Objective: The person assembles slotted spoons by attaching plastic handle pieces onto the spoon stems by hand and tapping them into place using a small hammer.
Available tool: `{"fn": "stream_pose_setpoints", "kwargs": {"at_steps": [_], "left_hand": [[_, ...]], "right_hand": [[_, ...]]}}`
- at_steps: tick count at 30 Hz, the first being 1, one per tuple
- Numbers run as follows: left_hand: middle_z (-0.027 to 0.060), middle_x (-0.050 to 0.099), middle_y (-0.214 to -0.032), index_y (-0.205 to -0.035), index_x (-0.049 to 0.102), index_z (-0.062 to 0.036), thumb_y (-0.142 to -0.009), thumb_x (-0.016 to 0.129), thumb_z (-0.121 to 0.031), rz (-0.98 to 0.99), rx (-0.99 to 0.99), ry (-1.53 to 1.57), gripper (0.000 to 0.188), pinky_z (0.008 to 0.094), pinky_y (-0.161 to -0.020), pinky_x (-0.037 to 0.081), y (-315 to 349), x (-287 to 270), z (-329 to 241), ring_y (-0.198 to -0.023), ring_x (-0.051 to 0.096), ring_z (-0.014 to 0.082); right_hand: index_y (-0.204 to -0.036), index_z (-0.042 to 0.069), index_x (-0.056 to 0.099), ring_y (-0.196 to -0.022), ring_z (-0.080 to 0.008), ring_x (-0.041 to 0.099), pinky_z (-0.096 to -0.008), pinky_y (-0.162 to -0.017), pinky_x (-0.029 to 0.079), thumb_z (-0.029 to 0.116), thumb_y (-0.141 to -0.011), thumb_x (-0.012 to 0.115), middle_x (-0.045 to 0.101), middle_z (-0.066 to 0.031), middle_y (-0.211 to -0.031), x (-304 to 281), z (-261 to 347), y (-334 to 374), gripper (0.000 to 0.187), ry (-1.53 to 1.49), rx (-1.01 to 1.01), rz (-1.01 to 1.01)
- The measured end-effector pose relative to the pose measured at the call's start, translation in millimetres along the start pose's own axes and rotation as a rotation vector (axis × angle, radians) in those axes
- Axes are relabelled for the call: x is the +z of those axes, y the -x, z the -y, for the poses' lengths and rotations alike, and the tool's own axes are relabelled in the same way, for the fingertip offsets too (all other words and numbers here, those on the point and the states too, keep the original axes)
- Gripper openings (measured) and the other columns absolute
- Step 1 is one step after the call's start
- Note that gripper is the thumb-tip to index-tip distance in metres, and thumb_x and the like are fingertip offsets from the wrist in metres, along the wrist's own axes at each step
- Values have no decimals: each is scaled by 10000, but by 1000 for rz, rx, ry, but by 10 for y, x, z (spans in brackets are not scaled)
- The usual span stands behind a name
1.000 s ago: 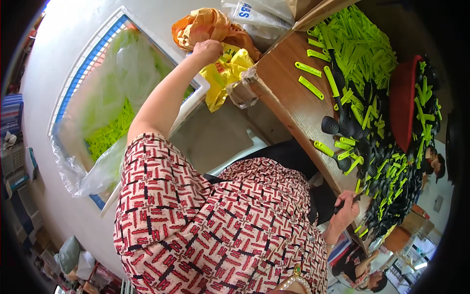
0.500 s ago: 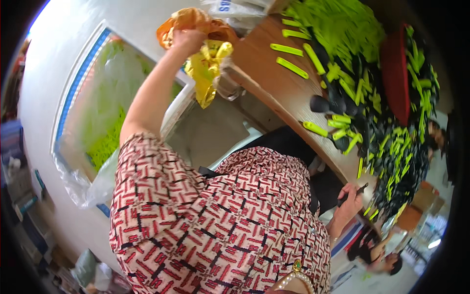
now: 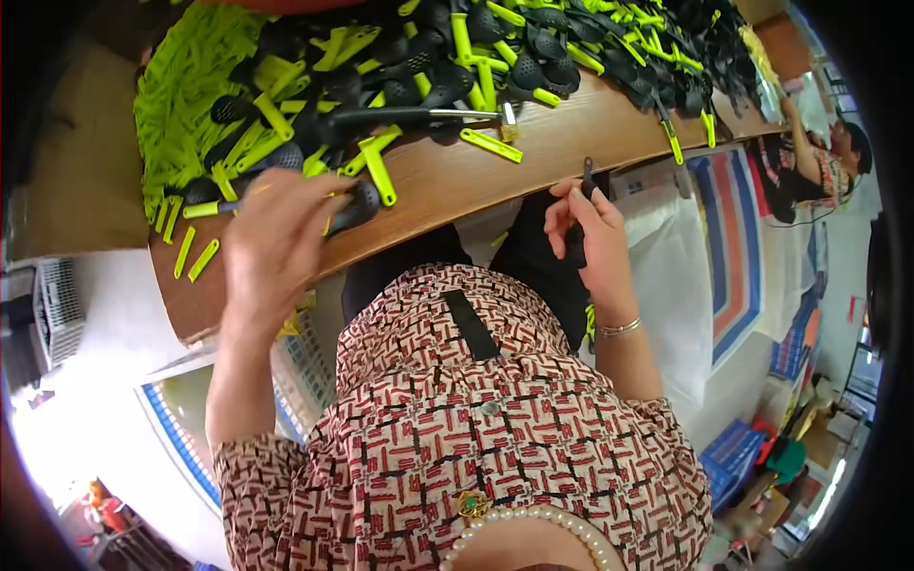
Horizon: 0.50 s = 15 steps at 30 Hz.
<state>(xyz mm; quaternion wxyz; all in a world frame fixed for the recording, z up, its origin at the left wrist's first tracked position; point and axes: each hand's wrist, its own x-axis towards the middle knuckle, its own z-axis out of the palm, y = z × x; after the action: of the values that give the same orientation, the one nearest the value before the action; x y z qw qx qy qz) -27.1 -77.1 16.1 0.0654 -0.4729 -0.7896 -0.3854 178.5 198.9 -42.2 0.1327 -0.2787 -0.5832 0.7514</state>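
My left hand (image 3: 271,247) hovers over the left part of the table by the pile, smeared by motion, so its grip cannot be read. Just right of its fingers lies a black ladle-like head (image 3: 357,207). A green-handled utensil (image 3: 211,207) lies at its left side. My right hand (image 3: 595,228) is closed around a slim black utensil part (image 3: 587,173) at the table's front edge. Its holed tip sticks up past the fingers, and a dark end shows below the palm. Ahead is a hammer (image 3: 409,116) with a black grip and metal shaft.
Loose bright green handles (image 3: 190,105) are heaped at the table's (image 3: 438,190) left end. Black utensil heads with green handles (image 3: 543,48) pile along the back. Another person (image 3: 809,162) is at the far right. A striped sheet (image 3: 728,257) hangs at the right.
My view has swung toward the table. My left hand has left the orange and yellow plastic bags and come over the tabletop. My right hand still holds the black part.
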Motion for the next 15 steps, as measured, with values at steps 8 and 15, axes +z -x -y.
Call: {"fn": "stream_pose_setpoints", "kwargs": {"at_steps": [8,15], "left_hand": [[87,592,-881,-1000,668,-94,-792,720,-72,303,338,-207,216,383,-742,509,-849,1156,-43,-847,601,286],[87,612,-974,-1120,681,-125,-790,750,-77,186,328,-239,340,354,-754,520,-926,1027,6,-878,619,280]], "right_hand": [[-961,15,648,-659,-19,454,-168,-565,333,214,-1009,563,565,27,-751,-237,-101,43,221,40,10,11],[-936,15,653,-577,-4,434,-181,-509,332,105,-950,636,525,66,-686,-222,-178,-23,93,82,-26,-24]]}}
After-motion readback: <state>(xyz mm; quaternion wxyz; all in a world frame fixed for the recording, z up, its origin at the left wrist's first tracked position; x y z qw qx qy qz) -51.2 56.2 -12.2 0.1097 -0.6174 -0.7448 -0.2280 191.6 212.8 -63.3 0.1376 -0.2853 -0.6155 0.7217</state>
